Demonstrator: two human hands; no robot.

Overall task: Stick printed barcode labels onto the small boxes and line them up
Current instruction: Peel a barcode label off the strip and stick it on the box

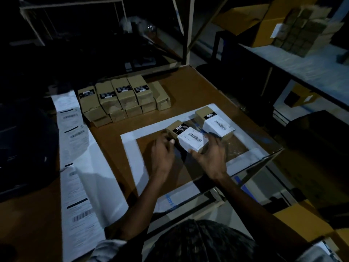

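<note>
Looks like the sticking step is pretty much wrapped up here: the near labelled box (187, 138) is being set down inside the white taped square (132, 148), just beside an already labelled box (215, 121). It's flanked by the left hand (162, 154), fingers blurred but curled at its left end, and the right hand (212, 156), fingertips spread on its near edge. Next it probably needs nudging square with its neighbour. Unlabelled boxes (122, 97) are stacked behind, label strip (75, 148) left. No containers as such.
</note>
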